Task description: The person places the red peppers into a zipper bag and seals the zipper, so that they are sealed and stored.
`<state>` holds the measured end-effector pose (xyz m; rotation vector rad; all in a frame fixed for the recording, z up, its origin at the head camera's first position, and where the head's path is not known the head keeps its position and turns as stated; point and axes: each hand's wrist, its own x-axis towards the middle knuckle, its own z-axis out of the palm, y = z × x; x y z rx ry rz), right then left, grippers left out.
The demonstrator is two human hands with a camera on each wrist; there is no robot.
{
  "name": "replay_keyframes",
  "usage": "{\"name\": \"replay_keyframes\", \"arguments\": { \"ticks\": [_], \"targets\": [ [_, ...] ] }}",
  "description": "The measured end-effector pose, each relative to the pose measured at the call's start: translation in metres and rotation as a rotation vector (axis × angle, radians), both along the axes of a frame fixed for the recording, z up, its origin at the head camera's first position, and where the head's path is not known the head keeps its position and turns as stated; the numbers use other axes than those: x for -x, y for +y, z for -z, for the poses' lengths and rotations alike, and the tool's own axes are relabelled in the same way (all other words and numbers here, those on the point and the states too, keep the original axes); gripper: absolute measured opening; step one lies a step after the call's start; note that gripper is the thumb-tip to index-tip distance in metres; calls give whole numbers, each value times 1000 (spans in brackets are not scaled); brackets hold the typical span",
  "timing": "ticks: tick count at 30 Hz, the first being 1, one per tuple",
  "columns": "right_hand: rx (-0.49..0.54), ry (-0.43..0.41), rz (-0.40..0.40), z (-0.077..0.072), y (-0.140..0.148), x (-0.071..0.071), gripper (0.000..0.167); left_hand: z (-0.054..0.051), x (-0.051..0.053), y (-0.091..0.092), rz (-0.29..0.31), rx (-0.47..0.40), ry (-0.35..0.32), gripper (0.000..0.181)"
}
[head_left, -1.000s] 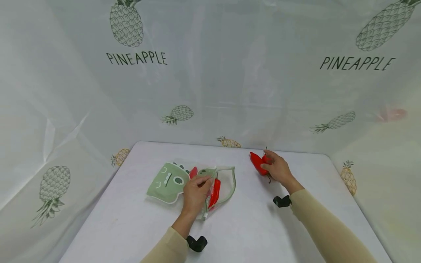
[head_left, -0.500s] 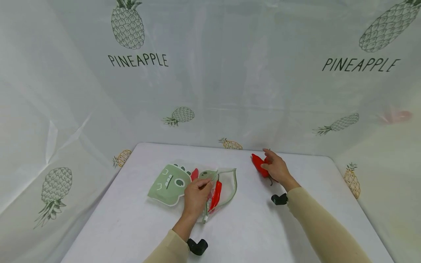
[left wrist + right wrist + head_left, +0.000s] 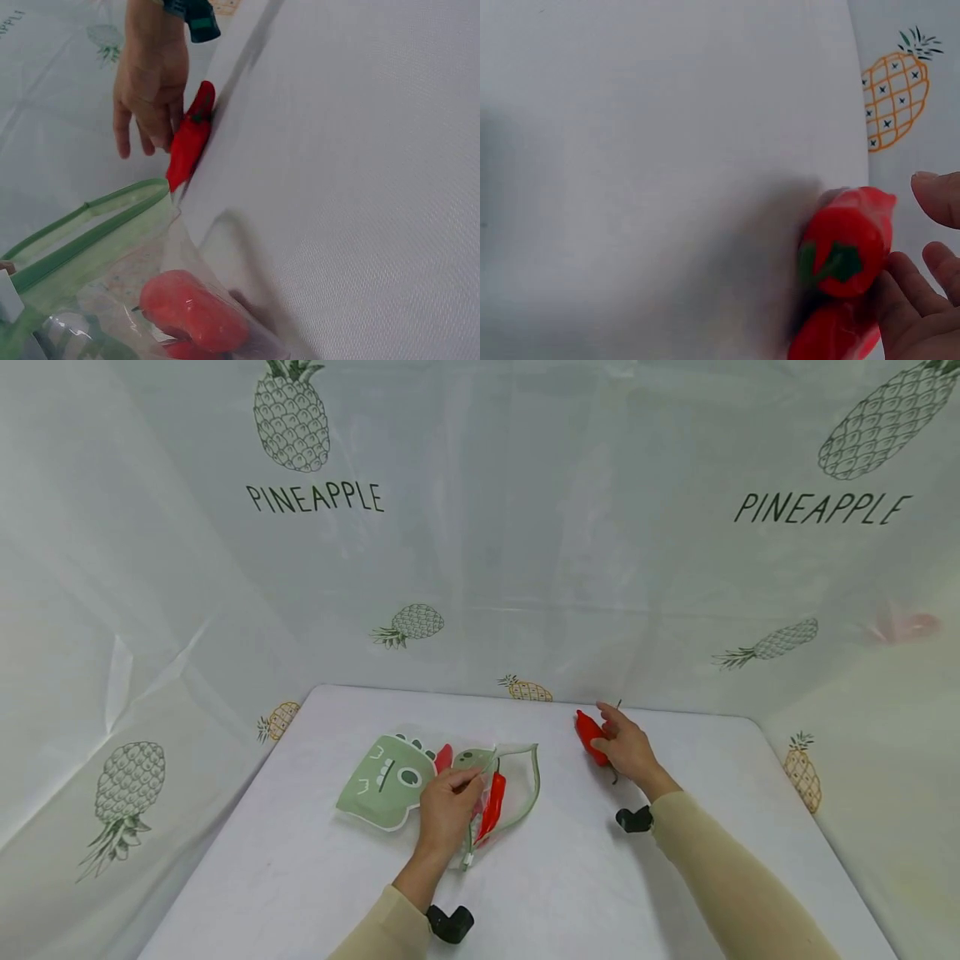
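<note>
Left grip (image 3: 448, 802) pinches the rim of a clear bag (image 3: 386, 783) with a green cartoon face, while the right grip (image 3: 628, 750) is loose, its fingers spread beside red peppers (image 3: 589, 739) that it has not closed on. In the head view, that right grip has edged slightly toward the left one over the last half second, and it hides more of the second pepper; both seem to lie on the tabletop (image 3: 300, 860), so I judge the taking-up unfinished. Just right of the left grip the bag's mouth gapes, and a long pepper (image 3: 492, 806) shows inside (the red patch (image 3: 444, 758) above the left grip could be print or another pepper; I cannot tell).

Left wrist view: ahead of the left grip, the green-rimmed bag holds a bulging pepper (image 3: 191, 311) behind clear plastic, with more red beneath. Beyond its mouth, the right grip's fingers hang beside the loose peppers.

Right wrist view: two peppers lie together, the right grip's fingers touching or just beside the stemmed one (image 3: 847, 240), one digit standing clear.
</note>
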<state>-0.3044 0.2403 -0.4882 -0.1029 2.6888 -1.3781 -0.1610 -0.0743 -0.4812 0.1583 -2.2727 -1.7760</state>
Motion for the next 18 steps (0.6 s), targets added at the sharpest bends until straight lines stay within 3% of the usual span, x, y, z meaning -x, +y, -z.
{"name": "replay_keyframes", "arguments": {
  "ticks": [11,18],
  "targets": [
    [-30,-41,16,9,1,-14,76,0,0,-1,-5,0,6,17],
    [-52,-78,-19,12,-7,-32,76,0,1,-1,-4,2,-2,15]
  ]
}}
